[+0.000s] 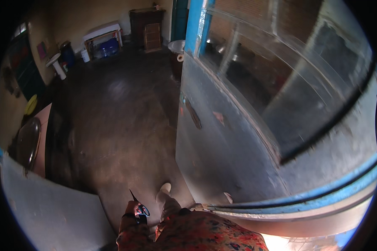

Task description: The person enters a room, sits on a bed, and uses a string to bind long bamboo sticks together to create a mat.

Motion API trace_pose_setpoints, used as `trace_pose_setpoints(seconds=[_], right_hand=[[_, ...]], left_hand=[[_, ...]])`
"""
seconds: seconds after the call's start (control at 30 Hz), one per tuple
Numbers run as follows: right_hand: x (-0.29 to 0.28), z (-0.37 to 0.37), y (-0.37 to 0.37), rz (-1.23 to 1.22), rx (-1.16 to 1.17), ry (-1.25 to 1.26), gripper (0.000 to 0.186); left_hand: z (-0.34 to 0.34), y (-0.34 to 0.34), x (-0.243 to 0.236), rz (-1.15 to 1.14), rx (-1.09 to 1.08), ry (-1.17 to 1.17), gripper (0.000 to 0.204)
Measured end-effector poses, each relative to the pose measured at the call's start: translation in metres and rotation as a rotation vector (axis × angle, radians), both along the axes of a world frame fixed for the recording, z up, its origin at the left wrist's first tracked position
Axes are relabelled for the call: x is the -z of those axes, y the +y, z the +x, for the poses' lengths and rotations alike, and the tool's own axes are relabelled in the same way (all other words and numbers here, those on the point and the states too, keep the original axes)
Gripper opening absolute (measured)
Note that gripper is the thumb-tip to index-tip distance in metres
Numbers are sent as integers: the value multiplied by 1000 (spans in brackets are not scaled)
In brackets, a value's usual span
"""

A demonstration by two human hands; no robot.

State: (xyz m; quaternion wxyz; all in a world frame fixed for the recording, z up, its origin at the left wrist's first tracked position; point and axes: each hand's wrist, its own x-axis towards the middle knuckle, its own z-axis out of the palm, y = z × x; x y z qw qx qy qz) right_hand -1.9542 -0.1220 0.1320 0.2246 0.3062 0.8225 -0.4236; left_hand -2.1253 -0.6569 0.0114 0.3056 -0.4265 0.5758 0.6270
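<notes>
Holding the scissors, the left grip is closed around their handles, and the dark pointed blade is directed forward, away from the body. The scissors are in the air above the near edge of the floor, to the left of a pale shoe. The right grip is outside the view, so I cannot tell its state. On the two sides stand the left door, which is grey, and the right door, grey with blue trim and glass. At the far edge of the floor there is a bench with white cloth; blue bottles are below its front edge. Beyond its right corner stands a dark cabinet.
</notes>
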Motion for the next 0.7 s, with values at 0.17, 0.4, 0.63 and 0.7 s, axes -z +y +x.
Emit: trace_pose_setpoints(seconds=[0.17,0.4,0.63,0.7], right_hand=[[-10,-7,-26,37,146,-183,24],[-60,-17,-70,46,412,-170,23],[-68,26,-139,27,668,-228,23],[-64,54,-174,10,755,-294,23]], left_hand=[[-87,-28,-19,-33,72,-56,13],[-196,-50,-52,-139,260,39,13],[-260,-75,-24,-63,368,-121,9],[-276,-66,-26,-90,442,-117,10]])
